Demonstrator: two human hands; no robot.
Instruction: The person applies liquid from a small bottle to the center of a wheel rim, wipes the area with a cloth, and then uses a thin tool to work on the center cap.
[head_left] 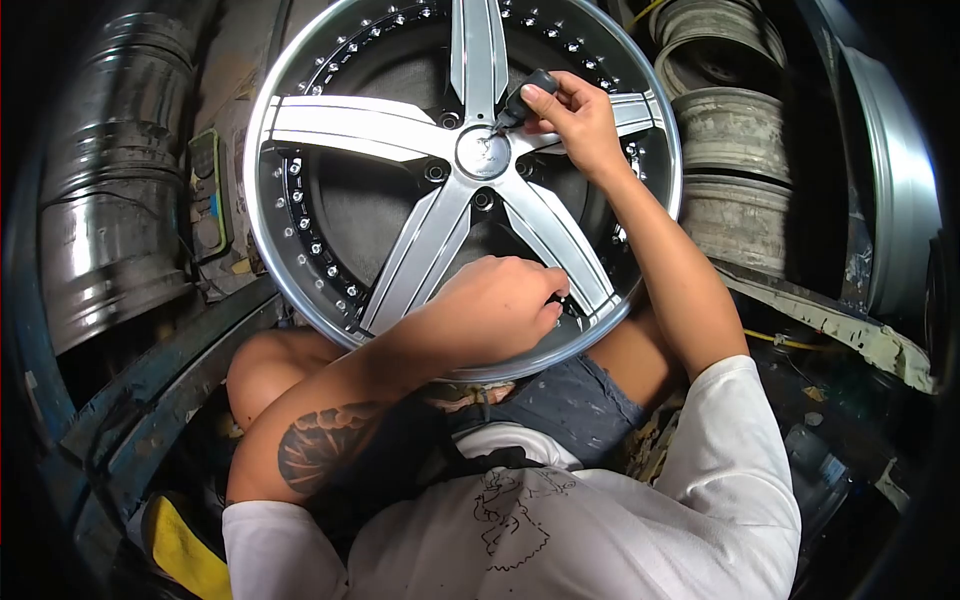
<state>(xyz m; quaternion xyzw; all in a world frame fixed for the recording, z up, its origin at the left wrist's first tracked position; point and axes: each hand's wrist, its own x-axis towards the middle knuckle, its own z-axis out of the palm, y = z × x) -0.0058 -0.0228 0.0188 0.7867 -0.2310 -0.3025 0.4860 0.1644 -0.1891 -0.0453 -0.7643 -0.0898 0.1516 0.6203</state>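
Note:
A large silver and black five-spoke wheel rim (370,125) rests over the person's lap, with a round center cap (484,152) at its hub. My right hand (580,118) is closed round a short black tool (538,92), whose narrow end points down at the upper right edge of the cap. Over the lower spokes, my left hand (500,302) is closed in a pinch near the rim's lower right edge. Whatever its fingertips hold is too small and hidden to make out.
Shiny rims (115,220) are stacked at the left, beside a green and grey device (207,190). Dusty rims (735,135) stand at the right, near a larger silver rim (895,185). Worn metal rails flank the person's legs. A yellow object (185,550) lies lower left.

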